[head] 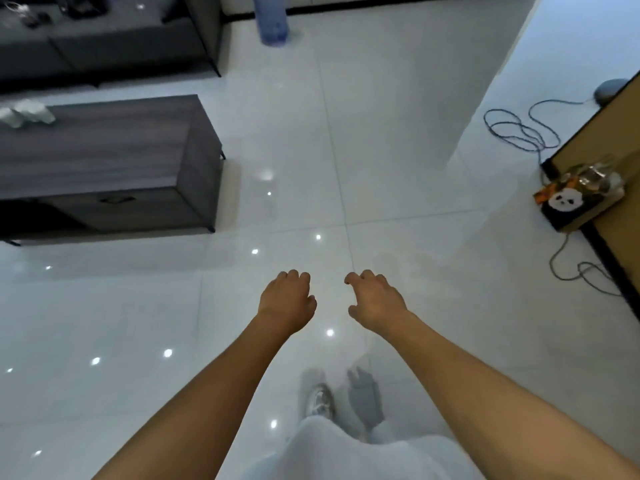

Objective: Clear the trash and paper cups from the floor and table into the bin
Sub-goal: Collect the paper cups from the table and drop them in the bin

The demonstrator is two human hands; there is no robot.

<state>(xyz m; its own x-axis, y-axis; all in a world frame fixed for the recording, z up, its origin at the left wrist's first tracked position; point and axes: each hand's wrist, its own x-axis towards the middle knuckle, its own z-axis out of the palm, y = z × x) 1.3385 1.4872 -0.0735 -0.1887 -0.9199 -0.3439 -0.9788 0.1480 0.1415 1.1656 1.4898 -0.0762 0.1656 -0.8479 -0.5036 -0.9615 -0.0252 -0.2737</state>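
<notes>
My left hand (287,299) and my right hand (375,299) are stretched out side by side over the white tiled floor, fingers loosely curled, holding nothing. Crumpled white paper or cups (27,112) lie at the far left end of the grey coffee table (145,157). At the right, against a wall, a small dark bin with a panda picture (568,207) stands on the floor, filled with clear plastic and orange trash. Both hands are far from the table and from the bin.
A dark sofa (104,46) with small items on it stands behind the table. A blue water jug (272,19) is at the back. Loose cables (519,129) lie on the floor near the bin. My shoe (320,400) shows below the hands.
</notes>
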